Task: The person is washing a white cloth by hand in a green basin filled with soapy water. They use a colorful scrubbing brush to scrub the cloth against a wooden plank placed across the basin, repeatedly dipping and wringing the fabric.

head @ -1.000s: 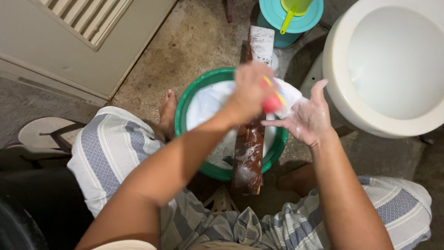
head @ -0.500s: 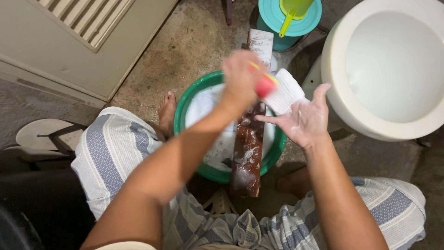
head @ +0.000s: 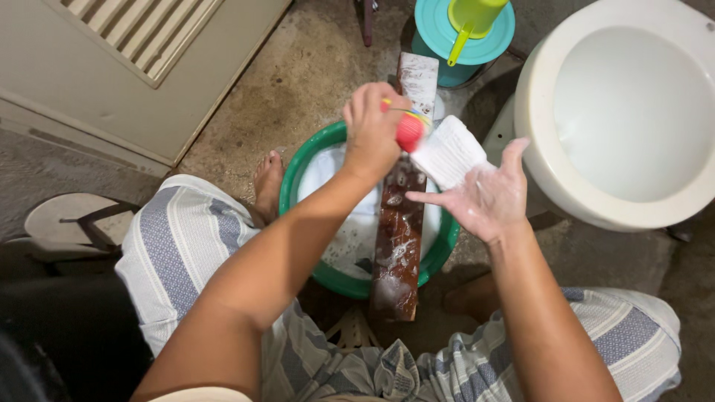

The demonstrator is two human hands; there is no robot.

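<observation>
Two hands work above a green plastic basin (head: 307, 260) set on a stained, damp concrete floor (head: 298, 74). We curl the fingers of our left hand (head: 372, 130) tightly around a red scrubbing brush (head: 409, 132) with a yellow edge; the brush juts out past the fingertips toward the right. Our right hand (head: 484, 197) lies palm-up and soapy, its fingers spread and flat, and a white ribbed cloth (head: 449, 151) rests on the fingertips, touching the brush head. Just beneath both sets of fingers a wet brown wooden washboard plank (head: 398, 238) runs across the basin, streaked with suds, its far end pale with soap. White laundry in foamy water (head: 350, 223) fills the basin below our left wrist.

Beyond the fingertips of the left hand stands a teal bucket lid (head: 484, 41) with a lime-green dipper (head: 471, 15) on top. To the outer side of the right hand's thumb sits a white toilet bowl (head: 536, 149), near but apart from it. Well away past the left forearm we see a beige louvred door (head: 134, 67) and a pale flip-flop (head: 56, 216) on the floor. Our striped grey-and-white shorts (head: 171, 238) frame the basin, with a bare foot (head: 267, 182) just beside its rim.
</observation>
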